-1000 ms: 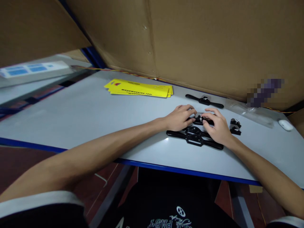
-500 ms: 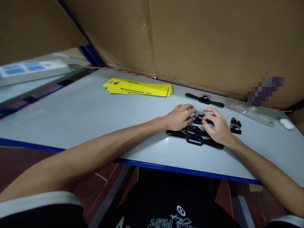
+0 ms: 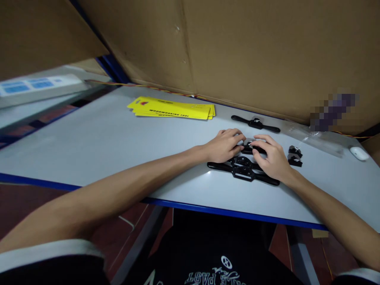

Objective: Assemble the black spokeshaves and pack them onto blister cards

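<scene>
A black spokeshave (image 3: 247, 150) with a metal blade piece at its middle lies on the table between my hands. My left hand (image 3: 226, 145) is closed round its left end, fingers curled and hiding the handle. From the right, my right hand (image 3: 272, 156) has thumb and forefinger at the blade and small screw, partly covering the right handle. Just nearer to me lie two black spokeshave bodies (image 3: 244, 173), one behind the other. Right of my right hand sit two blade-and-cap pieces (image 3: 295, 160). Behind the hands rests another spokeshave (image 3: 255, 123) with its blade fitted.
Yellow printed cards (image 3: 175, 109) lie fanned in a stack at the back. Clear plastic bags (image 3: 319, 140) and a white mouse-like object (image 3: 359, 153) are at the right. Cardboard walls (image 3: 252, 59) stand behind the grey table (image 3: 97, 134). A long white box (image 3: 41, 89) is at far left.
The right thumb and forefinger have shifted very slightly at the middle of the spokeshave. Left hand and laid-out parts stay put; the view has moved a little.
</scene>
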Demonstrator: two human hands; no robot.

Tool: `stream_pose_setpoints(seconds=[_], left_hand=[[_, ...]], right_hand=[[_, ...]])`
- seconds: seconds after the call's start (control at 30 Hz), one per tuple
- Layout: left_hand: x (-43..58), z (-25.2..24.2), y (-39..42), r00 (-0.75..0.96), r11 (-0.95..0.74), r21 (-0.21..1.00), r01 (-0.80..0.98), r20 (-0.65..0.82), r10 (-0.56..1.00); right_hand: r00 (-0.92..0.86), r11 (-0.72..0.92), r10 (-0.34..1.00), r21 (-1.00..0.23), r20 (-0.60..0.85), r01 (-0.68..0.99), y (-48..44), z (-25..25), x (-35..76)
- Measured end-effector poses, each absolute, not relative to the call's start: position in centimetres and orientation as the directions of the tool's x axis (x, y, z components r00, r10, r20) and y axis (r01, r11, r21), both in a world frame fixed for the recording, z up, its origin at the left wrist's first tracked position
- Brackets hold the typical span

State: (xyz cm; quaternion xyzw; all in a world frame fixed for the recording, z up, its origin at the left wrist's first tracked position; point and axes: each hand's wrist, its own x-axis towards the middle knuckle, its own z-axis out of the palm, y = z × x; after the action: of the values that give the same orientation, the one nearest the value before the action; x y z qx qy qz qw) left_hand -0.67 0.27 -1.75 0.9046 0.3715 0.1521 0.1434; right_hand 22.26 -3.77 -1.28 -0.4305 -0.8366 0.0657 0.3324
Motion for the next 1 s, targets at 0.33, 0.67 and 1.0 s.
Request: stream_pose_setpoints(seconds=[0.33,0.67,1.0], left_hand=[[-0.61,-1.69,0.2,0.673,-0.676,0.389,0.626,0.167,0.72],[-0.64,-1.57,0.11,0.673,-0.674,0.384,0.631,0.161,0.722],[-0.59,-1.72,0.15,0.665,-0.671,0.384,0.635,0.171,0.727]], right_hand=[[-0.535,0.649,0.76,-0.379,0.368,0.66,-4.11,-0.52,22.58],[-0.425,0.617,0.772,-0.396,0.473,0.68,-4.09,-0.95,22.23],[-0.382,0.606,0.77,-0.395,0.511,0.69,-4.05,-1.16,22.05]])
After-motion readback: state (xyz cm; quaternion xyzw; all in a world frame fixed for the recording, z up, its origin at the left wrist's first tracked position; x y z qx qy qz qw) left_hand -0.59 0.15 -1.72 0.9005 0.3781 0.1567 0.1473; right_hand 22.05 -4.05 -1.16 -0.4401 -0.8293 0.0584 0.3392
